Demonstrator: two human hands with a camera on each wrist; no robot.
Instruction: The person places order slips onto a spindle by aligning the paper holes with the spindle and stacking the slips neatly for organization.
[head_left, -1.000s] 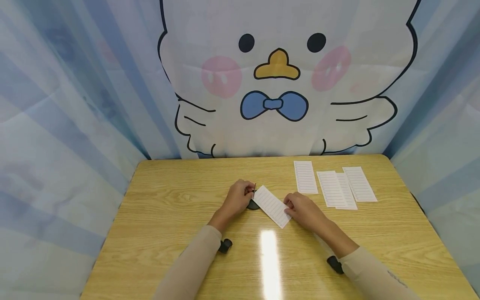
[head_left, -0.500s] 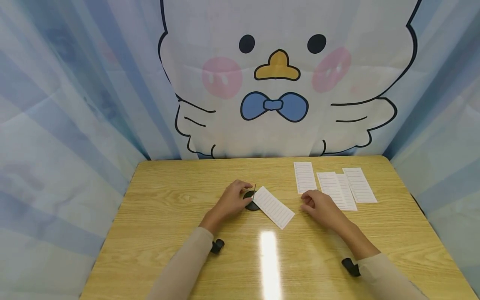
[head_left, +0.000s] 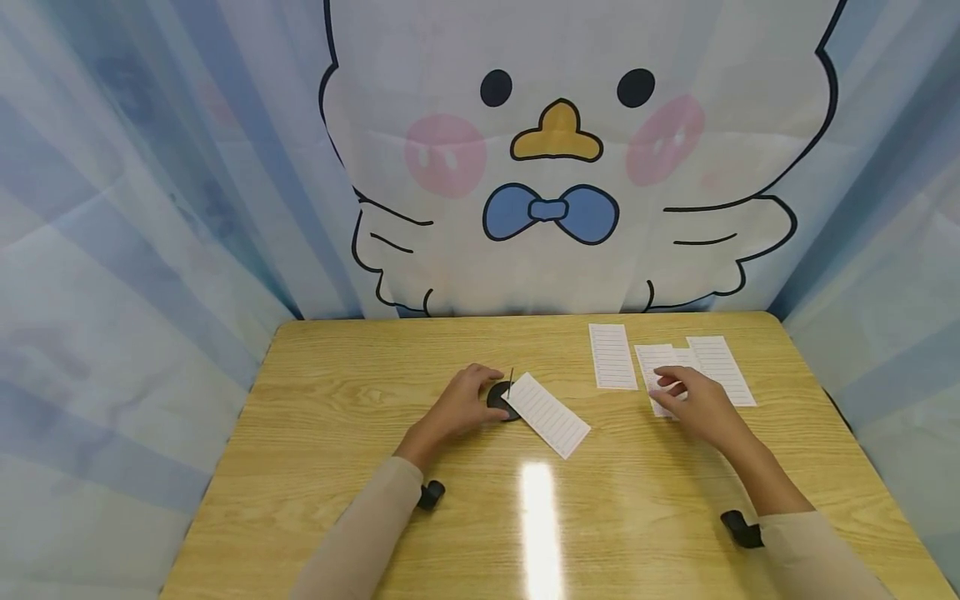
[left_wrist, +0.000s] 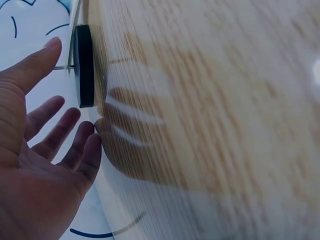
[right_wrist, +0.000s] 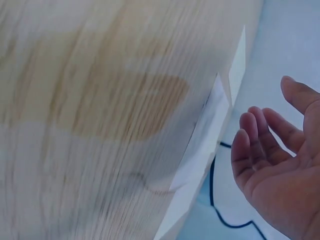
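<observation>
A paper spike with a round black base [head_left: 498, 397] and a thin upright pin stands mid-table. One lined paper slip [head_left: 550, 416] has its corner at the pin and slants down to the right. My left hand [head_left: 453, 407] curves loosely beside the base, fingers apart; in the left wrist view its fingers are spread near the base [left_wrist: 85, 65] and grip nothing. My right hand [head_left: 701, 406] hovers over the loose slips at the right, partly covering two overlapping slips [head_left: 651, 357]. Its fingers are relaxed, with nothing held in the right wrist view.
Another lined slip [head_left: 613, 357] lies left of the overlapping pair, and one more slip [head_left: 723, 371] lies at their right. A curtain [head_left: 555, 275] with a cartoon bird hangs along the back edge of the wooden table [head_left: 337, 375].
My right hand has let go of the slip at the spike and moved right, over the loose slips. My left hand has loosened from the pin and drawn slightly back to the left.
</observation>
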